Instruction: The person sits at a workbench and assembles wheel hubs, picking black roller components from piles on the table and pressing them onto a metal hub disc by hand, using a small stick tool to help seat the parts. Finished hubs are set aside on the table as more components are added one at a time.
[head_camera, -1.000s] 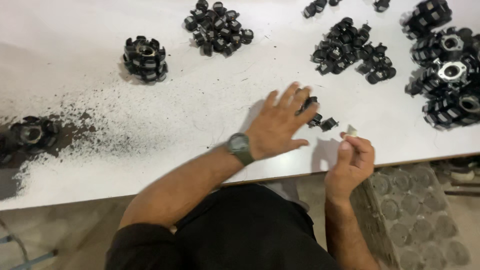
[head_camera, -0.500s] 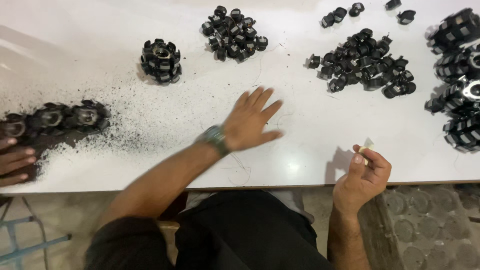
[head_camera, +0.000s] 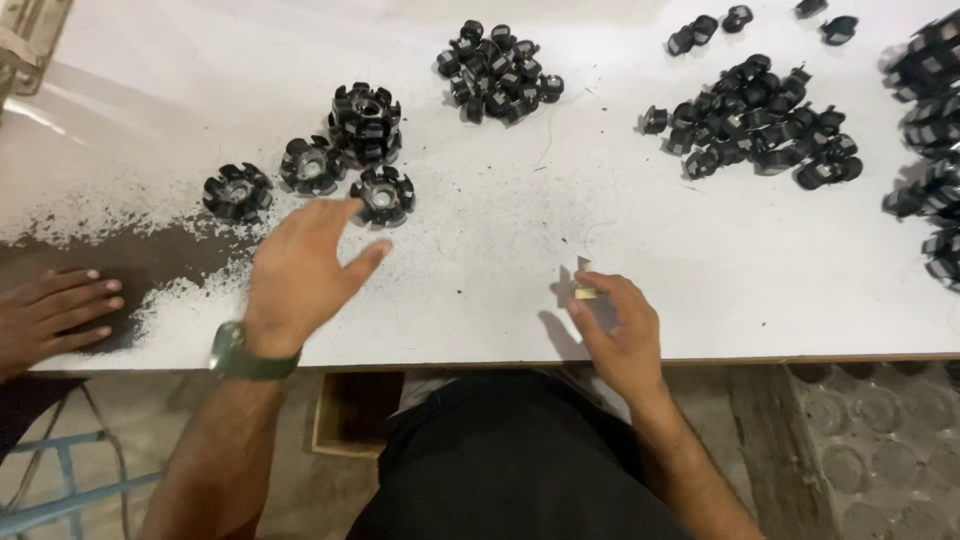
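While my left hand (head_camera: 295, 275) hovers spread by the black star-shaped part (head_camera: 381, 195) | right hand (head_camera: 618, 330) pinches small pale piece (head_camera: 584, 291) near counter (head_camera: 500, 250) edge | bare room between | another person's hand (head_camera: 50, 312) far left.

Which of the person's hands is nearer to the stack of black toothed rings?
Left. The left hand reaches over the table just below the stack of black toothed rings, while the right hand sits far off to the right near the table edge, pinching a small pale piece.
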